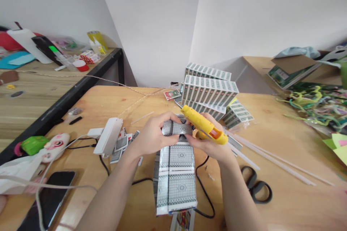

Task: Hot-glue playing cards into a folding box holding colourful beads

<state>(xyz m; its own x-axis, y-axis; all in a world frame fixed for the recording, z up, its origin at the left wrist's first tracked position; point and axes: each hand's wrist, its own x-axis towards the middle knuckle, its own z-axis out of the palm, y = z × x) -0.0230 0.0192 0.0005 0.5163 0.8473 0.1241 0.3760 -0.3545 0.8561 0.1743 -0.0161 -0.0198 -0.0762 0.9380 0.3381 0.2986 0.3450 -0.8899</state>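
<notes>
A long block built from grey patterned playing cards (181, 177) stands in front of me. My left hand (151, 135) is closed on a curved playing card (176, 128) at its far end, thumb pressed near the card's lower edge. The yellow glue gun (203, 124) is tucked in my right hand (213, 142), nozzle pointing up and left. The right thumb also presses against the curved card. Under the block's near end a face card (183, 221) sticks out. Loose playing cards (121, 144) lie left of the block.
Stacked card boxes (208, 92) stand at the back. Black-handled scissors (257, 186) and clear glue sticks (273, 157) lie on the right. A white power strip (108, 136), a phone (50, 198) and cables are on the left. A black cord (204, 196) loops beside the block.
</notes>
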